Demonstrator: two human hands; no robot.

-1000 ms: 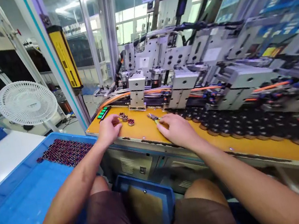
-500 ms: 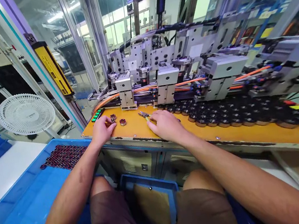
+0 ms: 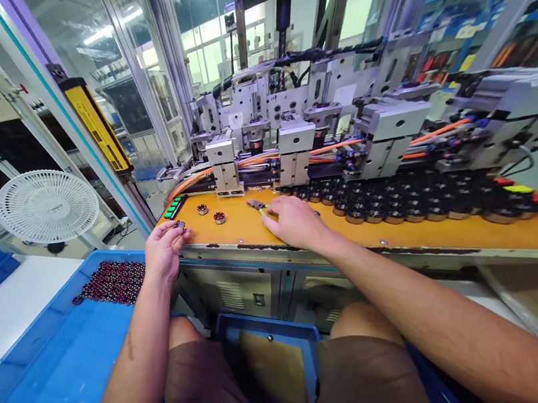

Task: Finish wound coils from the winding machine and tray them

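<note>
My left hand [image 3: 163, 247] is raised at the left end of the orange worktop, its fingertips pinching a small dark metal part [image 3: 180, 225], probably a ring like those nearby. Two small round motor-core-like rings, dark red and copper on top, stand on the worktop to its right: a farther ring [image 3: 202, 209] and a nearer ring [image 3: 219, 218]. Over the middle of the worktop, my right hand [image 3: 295, 221] is closed around the handles of pliers [image 3: 255, 204], whose jaws point left and away. Most of the handles are hidden under the palm.
Many black round parts [image 3: 400, 199] crowd the worktop [image 3: 233, 232] on the right. Behind stands a machine with metal blocks [image 3: 295, 135] and orange hoses. A blue tray [image 3: 46, 369] at left holds small dark parts [image 3: 114, 282]. A blue bin [image 3: 317, 356] sits between the knees.
My left hand has lifted off the worktop and drawn left and back, with a small part in its fingertips. My right hand stays by the pliers. The view has shifted slightly.
</note>
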